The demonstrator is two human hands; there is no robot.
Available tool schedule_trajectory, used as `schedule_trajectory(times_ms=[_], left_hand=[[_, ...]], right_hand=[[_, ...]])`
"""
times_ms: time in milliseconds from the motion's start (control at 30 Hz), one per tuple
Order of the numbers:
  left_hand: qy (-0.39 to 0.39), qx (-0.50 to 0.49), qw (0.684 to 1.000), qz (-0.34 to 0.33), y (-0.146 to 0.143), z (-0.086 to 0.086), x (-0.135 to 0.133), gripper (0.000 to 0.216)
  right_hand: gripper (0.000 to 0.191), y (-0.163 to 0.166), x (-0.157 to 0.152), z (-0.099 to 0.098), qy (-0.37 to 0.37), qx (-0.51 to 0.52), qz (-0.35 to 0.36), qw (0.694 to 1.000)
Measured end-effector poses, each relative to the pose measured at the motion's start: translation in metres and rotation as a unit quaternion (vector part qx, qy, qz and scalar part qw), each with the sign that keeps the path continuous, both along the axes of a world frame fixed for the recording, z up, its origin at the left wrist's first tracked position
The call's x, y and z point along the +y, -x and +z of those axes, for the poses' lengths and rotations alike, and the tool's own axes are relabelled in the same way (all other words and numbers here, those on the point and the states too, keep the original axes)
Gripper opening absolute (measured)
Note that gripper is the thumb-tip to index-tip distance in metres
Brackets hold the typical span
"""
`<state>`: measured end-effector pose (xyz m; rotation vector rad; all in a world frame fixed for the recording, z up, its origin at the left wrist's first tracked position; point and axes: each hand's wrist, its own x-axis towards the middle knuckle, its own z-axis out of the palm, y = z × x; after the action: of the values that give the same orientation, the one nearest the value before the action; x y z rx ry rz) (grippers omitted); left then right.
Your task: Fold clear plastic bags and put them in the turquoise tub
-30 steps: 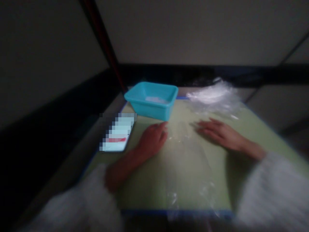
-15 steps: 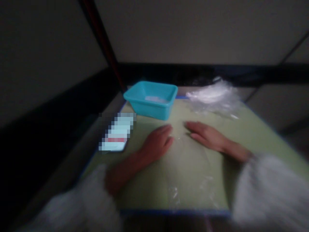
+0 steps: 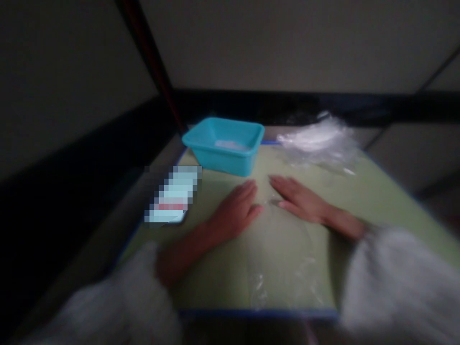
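A clear plastic bag (image 3: 283,258) lies flat on the pale green tabletop, stretching toward the front edge. On its far left part rests my left hand (image 3: 235,208), fingers stretched out and thumb apart. Across from it my right hand (image 3: 300,199) lies palm down with its fingers extended over the bag's far right part. A narrow gap separates the fingertips of the two hands. Neither hand grips anything. The bag's far edge is hard to make out in the dim, blurred light.
A turquoise plastic basin (image 3: 224,160) with something pale inside stands at the back left. Behind my right hand lies a heap of clear plastic bags (image 3: 319,141). A phone (image 3: 174,196) with a lit, pixelated screen is at the left edge. The table (image 3: 373,191) has blue edging.
My right hand has shifted slightly left and away from me. My left hand's fingers and thumb have spread a little more. The basin, phone and heap of bags keep their places.
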<state>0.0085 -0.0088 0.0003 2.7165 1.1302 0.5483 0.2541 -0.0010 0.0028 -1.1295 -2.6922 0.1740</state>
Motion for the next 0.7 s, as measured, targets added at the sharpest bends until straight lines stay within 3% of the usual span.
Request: schedule_trajectory(times_ms=[233,500,700], left_hand=[[-0.003,0.04,0.999,0.009,-0.002,-0.002,0.002,0.064],[0.0,0.068,0.997,0.039,-0.001,0.0,0.002,0.064],[0.024,0.037,0.998,0.05,0.0,0.004,0.008,0.062]], right_hand=[[0.07,0.007,0.006,0.002,-0.029,0.027,-0.006,0.999],[0.08,0.016,0.01,0.004,-0.009,-0.011,-0.012,1.0],[0.072,0.012,0.009,0.002,-0.012,0.016,-0.013,1.0]])
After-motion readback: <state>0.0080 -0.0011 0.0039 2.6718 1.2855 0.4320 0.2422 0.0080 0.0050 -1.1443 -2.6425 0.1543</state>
